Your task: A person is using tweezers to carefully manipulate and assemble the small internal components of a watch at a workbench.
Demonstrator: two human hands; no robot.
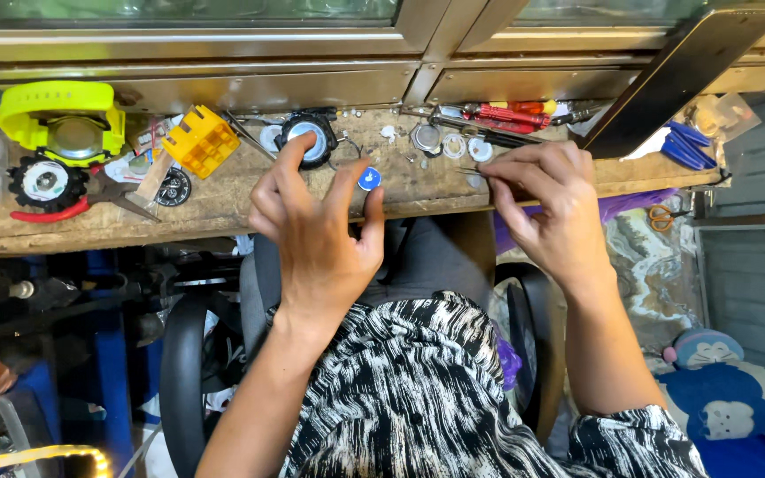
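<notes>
Head view: left hand (316, 232) fingers pinch a blue disc (368, 179) at the bench edge (223, 228); right hand (549, 199) fingers grip tweezers (469, 171).

Even, fairly bright light falls from above on the wooden bench (223, 204), and colours look strong. The metal frame (223, 40) behind it shows soft glare. Below the bench the space is dim and shadowed. A glowing strip (37, 458) flares at the lower left. Straight edges bow slightly near the borders.
</notes>
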